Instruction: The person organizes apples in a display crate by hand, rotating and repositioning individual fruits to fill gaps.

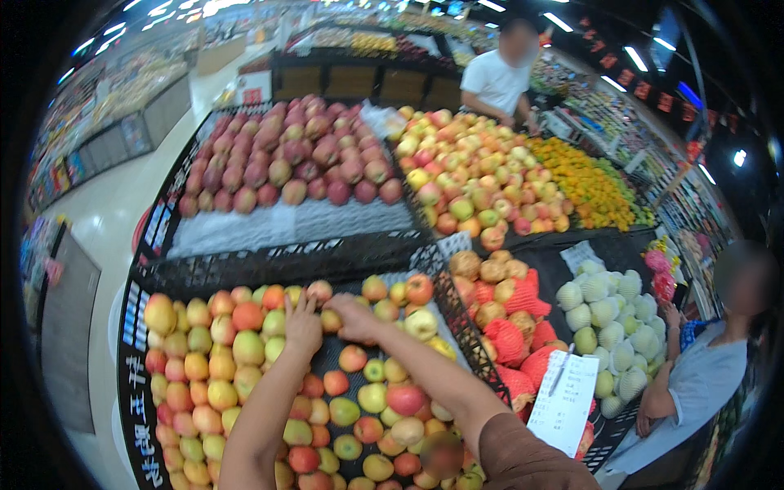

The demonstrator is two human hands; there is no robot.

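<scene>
Both my hands are at the far row of a black crate of apples. My left hand lies over the row with its fingers apart, and no apple shows in its grasp. Beside it, my right hand bends its fingers down by a yellow-red apple; whether it grips that apple is hidden. Another apple sits just behind, between the two hands. Yellow-red apples stand in close rows to the left. Looser apples lie on the dark crate lining to the right.
Behind a black crate wall are dark red apples and paler apples. Pomegranates in red netting, a handwritten sheet with a pen, and foam-netted fruit are right. Two people stand nearby.
</scene>
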